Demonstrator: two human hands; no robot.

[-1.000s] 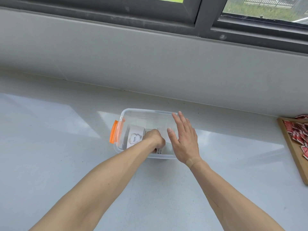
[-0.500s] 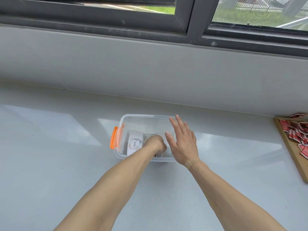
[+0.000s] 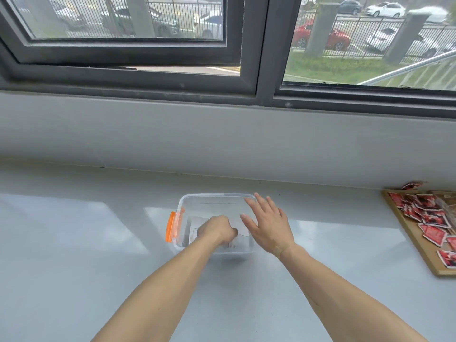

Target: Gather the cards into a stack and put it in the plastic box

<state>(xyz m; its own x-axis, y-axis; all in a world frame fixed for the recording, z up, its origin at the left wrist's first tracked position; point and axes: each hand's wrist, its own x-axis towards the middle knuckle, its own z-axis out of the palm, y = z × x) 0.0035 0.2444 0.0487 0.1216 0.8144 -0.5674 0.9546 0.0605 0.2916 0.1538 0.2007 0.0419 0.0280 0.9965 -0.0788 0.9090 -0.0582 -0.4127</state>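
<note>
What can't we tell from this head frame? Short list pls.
- Cards in the box: the left hand covers most; count, print and neatness unreadable, head view.
- Left hand's grip: fingers curl under, so whether it pinches the cards is hidden.
- Box right wall: behind the open right hand; contact unclear.
- Red packets on the wooden tray: cut off by the right edge.

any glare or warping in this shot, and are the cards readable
Head view: bright window reflections wash over the counter left of the box; the wide lens bows the window frame; the cards are soft, mostly hidden under the left hand, with no print readable; the right hand looks sharp.
</note>
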